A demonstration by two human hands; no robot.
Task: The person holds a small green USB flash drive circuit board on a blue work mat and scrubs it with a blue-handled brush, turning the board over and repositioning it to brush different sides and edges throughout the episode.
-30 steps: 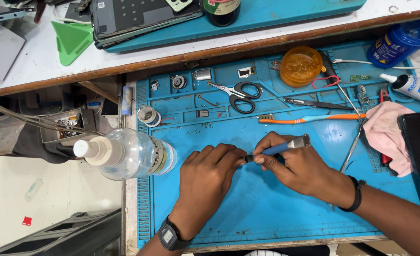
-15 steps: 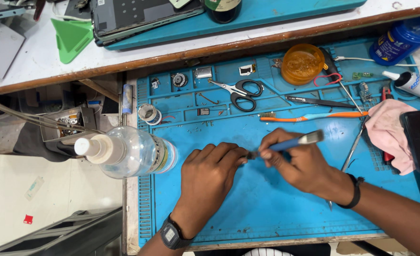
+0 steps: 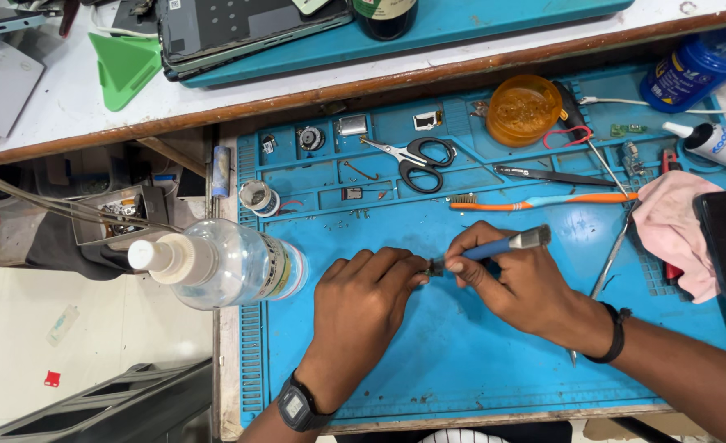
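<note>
Both forearms reach forward, left hand [image 3: 361,308] curled palm-down, right hand [image 3: 520,283] pinching, their fingertips nearly meeting.

The right hand [image 3: 527,287] is drawing in toward the left hand [image 3: 363,316], so the gap between their fingertips is closing until they nearly meet over the blue mat [image 3: 478,377]. The blue-handled brush [image 3: 494,248] in the right hand is shifting with it: its bristle end, which a second ago was lying close under the orange toothbrush [image 3: 543,200], is now sitting lower and further from it, angled up to the right. The left hand's fingers are curling tighter around a small dark part [image 3: 433,267].
</note>
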